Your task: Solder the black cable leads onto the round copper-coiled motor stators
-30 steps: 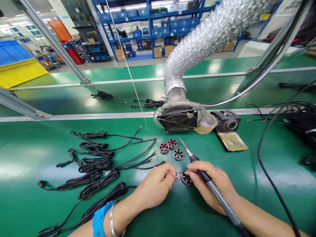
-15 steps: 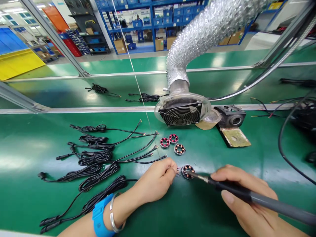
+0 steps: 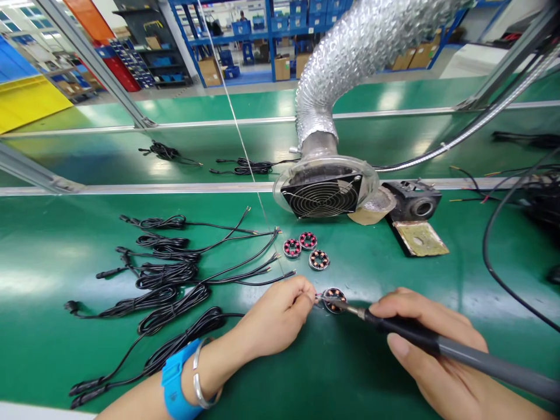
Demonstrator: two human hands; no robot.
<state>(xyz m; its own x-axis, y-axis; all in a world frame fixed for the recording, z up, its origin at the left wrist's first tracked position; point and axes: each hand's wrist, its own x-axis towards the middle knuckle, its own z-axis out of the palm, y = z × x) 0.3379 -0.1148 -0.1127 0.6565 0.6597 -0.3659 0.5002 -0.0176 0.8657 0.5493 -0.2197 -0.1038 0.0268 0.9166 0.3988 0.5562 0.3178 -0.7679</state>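
Note:
My left hand (image 3: 280, 315) is closed in a pinch on thin wires (image 3: 319, 297) at the left side of a round coil part (image 3: 335, 293), a ring with copper-coloured windings lying on the green bench. A soldering iron (image 3: 411, 332) is gripped in my right hand (image 3: 441, 356), its metal tip over the ring's left part. Whether the tip touches a wire I cannot tell. Behind lie three similar coil rings (image 3: 319, 260), two with red windings and one copper-coloured. A black cable (image 3: 192, 338) runs from its coil towards my left forearm, which hides its end.
Several bundled black cables (image 3: 168, 274) lie at the left with bared ends pointing right. A fume extractor (image 3: 324, 195) on a silver duct (image 3: 326, 93) hangs behind the rings. A soldering iron stand (image 3: 413, 204) with a sponge (image 3: 420, 239) stands right of it. A loose black cord (image 3: 503, 280) curves at the right.
The view has shifted slightly. The iron's tip has moved a little left over the ring, towards the pinched wires. Both hands keep their holds.

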